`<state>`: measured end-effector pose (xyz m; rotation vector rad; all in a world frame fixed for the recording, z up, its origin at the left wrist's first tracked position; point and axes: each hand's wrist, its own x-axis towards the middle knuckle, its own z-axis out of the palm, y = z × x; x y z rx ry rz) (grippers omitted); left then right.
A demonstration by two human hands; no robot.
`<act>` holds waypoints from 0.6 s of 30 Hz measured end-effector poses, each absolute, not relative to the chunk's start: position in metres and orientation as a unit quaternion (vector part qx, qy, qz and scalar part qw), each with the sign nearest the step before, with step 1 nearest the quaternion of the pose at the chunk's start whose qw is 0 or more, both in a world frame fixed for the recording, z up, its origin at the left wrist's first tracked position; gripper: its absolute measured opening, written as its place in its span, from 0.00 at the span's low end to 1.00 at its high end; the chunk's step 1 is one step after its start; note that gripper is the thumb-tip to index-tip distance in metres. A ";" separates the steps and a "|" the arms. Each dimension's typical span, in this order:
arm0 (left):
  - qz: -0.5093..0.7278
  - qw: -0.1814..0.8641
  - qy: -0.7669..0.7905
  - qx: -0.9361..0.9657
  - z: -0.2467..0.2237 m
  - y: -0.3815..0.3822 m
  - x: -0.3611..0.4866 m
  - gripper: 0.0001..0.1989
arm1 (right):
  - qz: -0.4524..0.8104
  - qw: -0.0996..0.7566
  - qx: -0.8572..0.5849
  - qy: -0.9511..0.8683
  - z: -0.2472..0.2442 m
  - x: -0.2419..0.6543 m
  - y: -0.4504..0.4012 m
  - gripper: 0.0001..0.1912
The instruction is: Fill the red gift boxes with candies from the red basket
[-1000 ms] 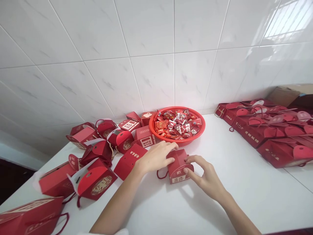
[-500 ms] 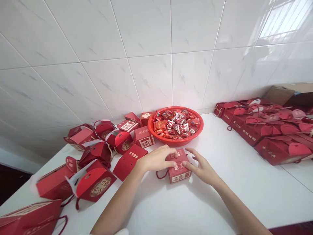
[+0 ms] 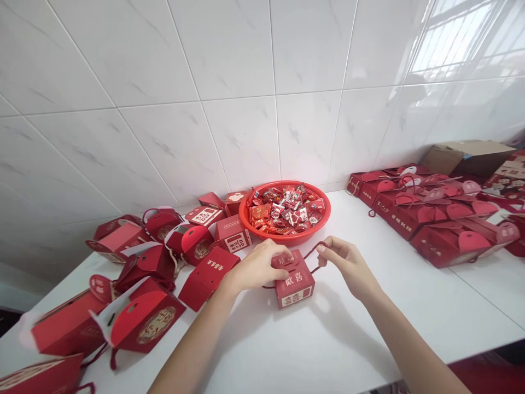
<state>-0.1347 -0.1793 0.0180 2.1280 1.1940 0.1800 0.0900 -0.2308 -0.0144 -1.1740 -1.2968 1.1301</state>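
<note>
A small red candy box [image 3: 293,282] with pale printed characters sits on the white table in front of me, its top folded flat. My left hand [image 3: 262,267] is curled over its left side, with thumb and fingers pressing on the top. On the box's right, my right hand [image 3: 343,261] pinches a dark red cord [image 3: 315,250] between thumb and fingertips, pulling it up into a loop. Part of another cord end shows under my left hand. Just behind the box stands a red plastic basket [image 3: 283,236] full of wrapped candies [image 3: 287,210].
Several red boxes [image 3: 153,320] with cord handles crowd the table's left side. Rows of similar boxes [image 3: 443,241] stand at the right, with a cardboard carton [image 3: 445,160] behind them. A tiled wall [image 3: 241,137] closes off the back.
My right hand has left the box top and moved up and right, drawing the cord out with it. My left hand stays on the box. The view has shifted slightly right.
</note>
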 end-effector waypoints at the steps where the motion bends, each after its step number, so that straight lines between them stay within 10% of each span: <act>1: 0.101 0.346 0.454 0.815 0.020 -0.182 -0.134 0.16 | 0.468 0.512 -0.477 -0.540 -0.007 0.090 -0.232 0.20; 10: 0.267 0.585 0.221 0.733 0.046 -0.213 -0.129 0.27 | 0.382 0.465 -0.456 -0.655 0.014 0.069 -0.243 0.10; 18: 0.229 0.517 0.211 0.797 0.042 -0.226 -0.124 0.34 | 0.301 0.440 -0.527 -0.662 -0.012 0.062 -0.247 0.07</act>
